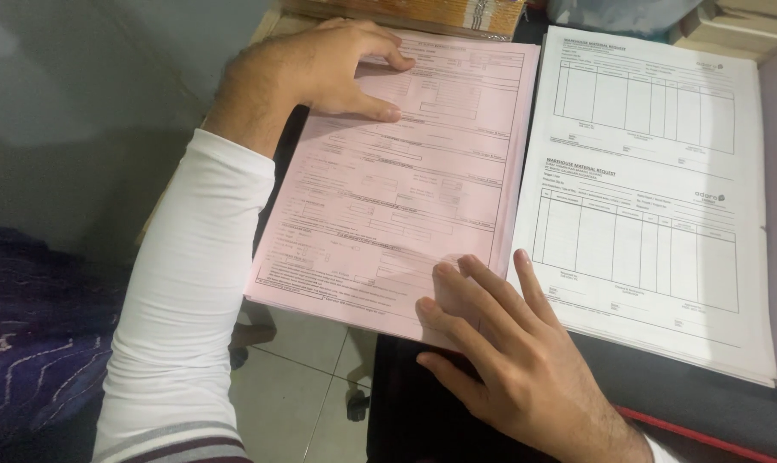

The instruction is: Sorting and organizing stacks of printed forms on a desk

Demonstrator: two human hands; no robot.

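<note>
Head view: left hand [328, 69] lay flat, fingers spread, pressing far left corner of thick stack of pink printed paper forms [388, 180]. Right hand [500, 351] open, fingertips [444, 270] resting on near right corner, gripping nothing. One stack of white ruled paper forms [654, 197] just right. Two stacks, two hands.

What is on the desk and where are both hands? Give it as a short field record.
left hand: flat on the top left corner of the pink forms, fingers spread
right hand: fingertips pressing the bottom right corner of the pink forms
pink forms: stack of printed sheets, tilted, its lower left part overhanging the desk edge
white forms: stack with ruled tables, lying just right of the pink stack
sleeve: white, on the left arm
floor: pale tiles below
</note>
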